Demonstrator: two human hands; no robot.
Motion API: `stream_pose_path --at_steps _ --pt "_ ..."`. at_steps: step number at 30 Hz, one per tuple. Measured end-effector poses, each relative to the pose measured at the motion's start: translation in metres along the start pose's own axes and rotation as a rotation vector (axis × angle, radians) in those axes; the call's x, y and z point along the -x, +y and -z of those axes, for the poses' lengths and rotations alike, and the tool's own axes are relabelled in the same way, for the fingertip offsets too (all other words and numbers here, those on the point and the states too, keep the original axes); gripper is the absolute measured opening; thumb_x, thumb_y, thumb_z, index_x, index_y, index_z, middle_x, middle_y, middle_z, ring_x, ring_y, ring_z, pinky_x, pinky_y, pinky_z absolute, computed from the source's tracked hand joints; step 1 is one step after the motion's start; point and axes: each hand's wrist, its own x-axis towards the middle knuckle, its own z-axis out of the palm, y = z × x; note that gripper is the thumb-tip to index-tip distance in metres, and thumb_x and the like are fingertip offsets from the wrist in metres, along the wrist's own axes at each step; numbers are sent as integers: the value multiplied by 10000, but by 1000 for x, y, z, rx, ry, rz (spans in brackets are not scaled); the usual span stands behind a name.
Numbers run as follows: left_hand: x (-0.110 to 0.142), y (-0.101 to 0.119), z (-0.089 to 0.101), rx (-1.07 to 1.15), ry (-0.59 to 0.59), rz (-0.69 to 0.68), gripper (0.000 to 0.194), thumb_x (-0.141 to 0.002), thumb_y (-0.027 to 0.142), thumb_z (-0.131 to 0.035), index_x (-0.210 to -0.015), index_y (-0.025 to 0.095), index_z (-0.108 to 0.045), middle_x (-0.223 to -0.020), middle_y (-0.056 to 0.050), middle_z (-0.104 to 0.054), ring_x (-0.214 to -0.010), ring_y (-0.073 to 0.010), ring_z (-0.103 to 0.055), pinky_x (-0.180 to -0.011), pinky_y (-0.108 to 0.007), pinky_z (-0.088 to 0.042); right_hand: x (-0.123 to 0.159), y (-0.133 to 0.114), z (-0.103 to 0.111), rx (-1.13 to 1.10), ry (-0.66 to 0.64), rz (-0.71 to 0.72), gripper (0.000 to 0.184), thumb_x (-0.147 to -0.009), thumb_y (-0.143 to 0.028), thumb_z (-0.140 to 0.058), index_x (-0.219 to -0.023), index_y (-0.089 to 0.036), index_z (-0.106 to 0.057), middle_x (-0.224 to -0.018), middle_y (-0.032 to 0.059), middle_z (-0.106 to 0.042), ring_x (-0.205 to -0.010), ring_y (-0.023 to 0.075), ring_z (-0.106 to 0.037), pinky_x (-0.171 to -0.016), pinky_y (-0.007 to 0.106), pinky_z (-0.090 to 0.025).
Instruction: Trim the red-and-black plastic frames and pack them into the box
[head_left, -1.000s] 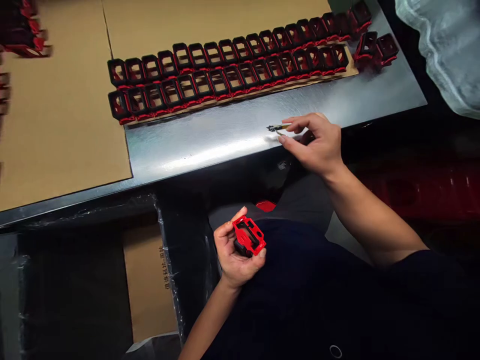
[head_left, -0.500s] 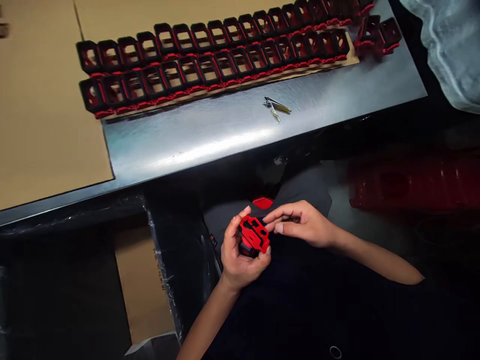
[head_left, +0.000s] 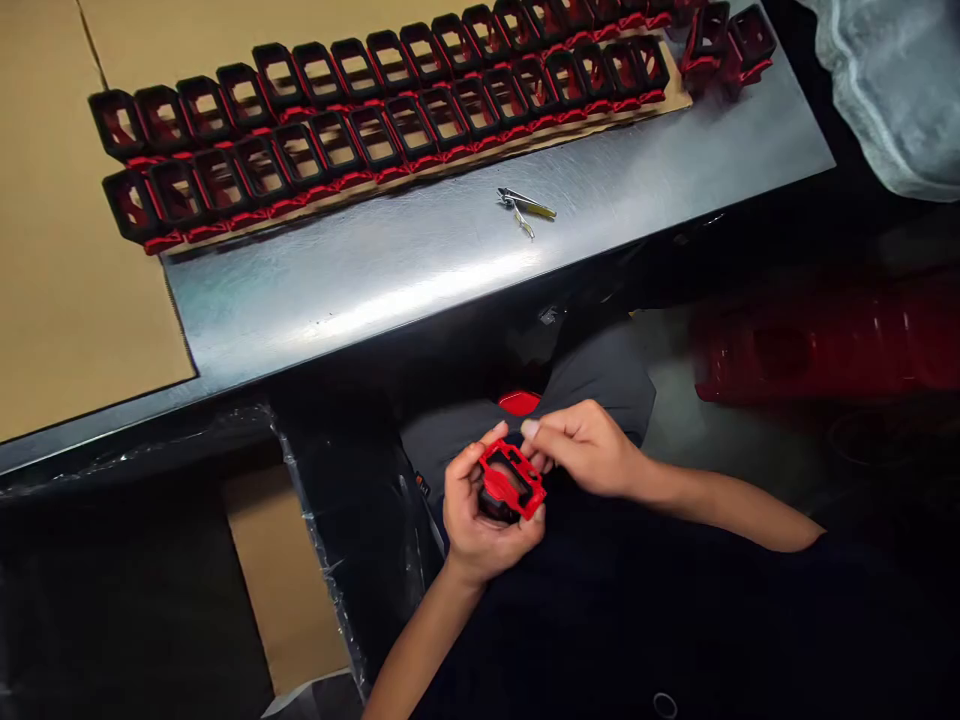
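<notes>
Over my lap, my left hand [head_left: 480, 520] is wrapped round a red and black plastic frame [head_left: 511, 478], its red face turned up and a black part beneath. An elongated opening shows in that face. My right hand [head_left: 589, 448] is at the frame's upper right edge, thumb and fingers closed in a pinch. Whatever is between those fingertips, if anything, is hidden. Beyond both hands, a small pair of nippers [head_left: 527, 205] with yellowish handles lies spread on the metal tabletop [head_left: 360, 270].
Two long rows of similar black and red frames [head_left: 371, 138] stand on cardboard [head_left: 67, 330] and the table. A pair stands apart at the right end. A grey plastic-looking bundle [head_left: 892, 100] is at the upper right. Large red parts [head_left: 825, 350] are at the right.
My right fingers have gone from loosely extended to pinched at the frame's edge. The opening in the red face looks larger. The view has shifted, moving the table leftward in the picture.
</notes>
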Motion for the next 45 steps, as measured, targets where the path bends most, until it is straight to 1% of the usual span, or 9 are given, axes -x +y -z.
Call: stream_pose_path --at_steps 2,4,7,10,17,24,33,38,45 --pt "-1 3 -1 139 -5 96 715 -817 282 -788 -1418 252 -402 -1432 -220 -575 -750 -133 -722 -673 -284 -621 -4 7 5 -181 -9 -71 532 -870 -621 -596 -779 -123 -763 -659 75 -737 -558 135 -657 -531 223 -469" --pt "-3 4 -2 197 -32 117 685 -831 317 -786 -1397 268 -403 -1460 -226 -550 -642 -82 -666 -645 -270 -601 -4 14 11 -307 -87 -150 578 -821 -676 -646 -858 -112 -767 -691 88 -752 -564 143 -676 -520 215 -477" --pt "-5 2 -3 184 -60 90 686 -839 308 -783 -1402 269 -394 -1461 -228 -547 -671 -95 -683 -770 -342 -605 4 23 14 -431 -268 -225 560 -792 -640 -726 -964 -108 -759 -753 92 -769 -628 156 -712 -557 214 -519" --pt "-6 -3 -4 172 -75 59 730 -834 297 -792 -1432 261 -375 -1397 -210 -594 -682 -110 -694 -844 -397 -591 12 27 12 -495 -334 -210 486 -799 -554 -772 -997 -111 -750 -789 76 -771 -681 147 -721 -604 212 -548" --pt "-5 -7 -3 96 -76 68 713 -862 385 -743 -1461 262 -377 -1133 -112 -701 -969 -225 -739 -923 -419 -588 15 25 5 -496 -287 -225 462 -764 -500 -835 -986 -113 -715 -764 39 -754 -645 111 -694 -622 203 -546" --pt "4 -14 0 57 -52 106 761 -832 391 -766 -1466 236 -375 -1291 -179 -657 -1132 -298 -710 -929 -457 -608 13 23 3 -491 -270 -223 465 -752 -471 -856 -1001 -116 -689 -752 26 -748 -641 111 -693 -617 209 -552" --pt "8 -18 2 9 -33 189 783 -782 390 -793 -1438 206 -407 -1150 -147 -712 -1057 -288 -735 -905 -433 -614 11 27 1 -510 -268 -233 470 -751 -482 -850 -989 -121 -665 -764 27 -749 -633 114 -696 -613 217 -557" --pt "9 -20 2 -102 -14 130 783 -783 399 -786 -1439 200 -407 -1192 -158 -692 -1008 -279 -746 -873 -424 -627 12 30 0 -586 -249 -262 461 -731 -445 -868 -1009 -129 -680 -915 66 -773 -738 133 -720 -645 218 -570" --pt "-2 -8 3 -275 14 60 757 -790 420 -779 -1438 217 -444 -1207 -114 -698 -972 -239 -752 -829 -354 -636 12 30 -4 -644 -206 -286 439 -708 -425 -890 -986 -141 -703 -906 50 -767 -740 115 -712 -667 206 -567"
